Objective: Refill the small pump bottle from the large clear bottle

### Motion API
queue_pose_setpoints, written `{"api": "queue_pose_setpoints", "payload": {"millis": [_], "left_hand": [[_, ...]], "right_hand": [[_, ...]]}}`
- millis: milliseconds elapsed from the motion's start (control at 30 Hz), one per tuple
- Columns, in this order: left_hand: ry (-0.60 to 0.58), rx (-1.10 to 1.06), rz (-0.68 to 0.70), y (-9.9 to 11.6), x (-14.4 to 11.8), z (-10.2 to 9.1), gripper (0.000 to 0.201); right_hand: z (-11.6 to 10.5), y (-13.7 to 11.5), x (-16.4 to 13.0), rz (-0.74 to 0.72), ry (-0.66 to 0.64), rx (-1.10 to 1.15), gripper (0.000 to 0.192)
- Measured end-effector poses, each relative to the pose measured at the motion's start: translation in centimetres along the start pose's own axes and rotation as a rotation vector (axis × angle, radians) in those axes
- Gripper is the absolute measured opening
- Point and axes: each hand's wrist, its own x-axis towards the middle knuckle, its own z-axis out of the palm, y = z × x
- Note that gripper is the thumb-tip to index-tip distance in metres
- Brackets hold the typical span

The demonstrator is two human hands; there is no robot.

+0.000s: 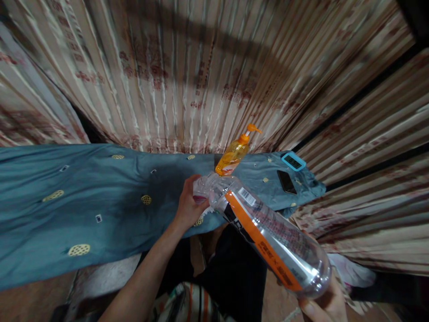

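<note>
My right hand (323, 304) grips the base of a large clear plastic bottle (268, 237) with an orange, black and silver label. The bottle leans, its neck pointing up and left. My left hand (192, 203) is closed around a small clear plastic container (202, 188), which meets the bottle's neck. Whether liquid passes between them I cannot tell. Just beyond them stands a pump bottle (233, 156) of orange-yellow liquid with an orange pump top.
A teal cloth with yellow pineapple prints (110, 192) covers the long narrow surface. At its right end lie a dark phone (286, 182) and a blue-framed digital timer (293, 161). Pleated patterned curtains (187, 80) hang behind and at the right.
</note>
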Motion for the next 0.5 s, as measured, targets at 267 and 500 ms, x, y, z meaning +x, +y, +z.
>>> {"api": "queue_pose_setpoints", "payload": {"millis": [267, 500], "left_hand": [[-0.014, -0.008, -0.036, 0.49, 0.04, -0.2, 0.063], [-0.01, -0.014, -0.019, 0.11, -0.01, -0.09, 0.065]], "right_hand": [[0.58, -0.36, -0.26, -0.008, 0.007, -0.02, 0.096], [0.63, -0.58, -0.42, -0.01, -0.03, -0.023, 0.09]]}}
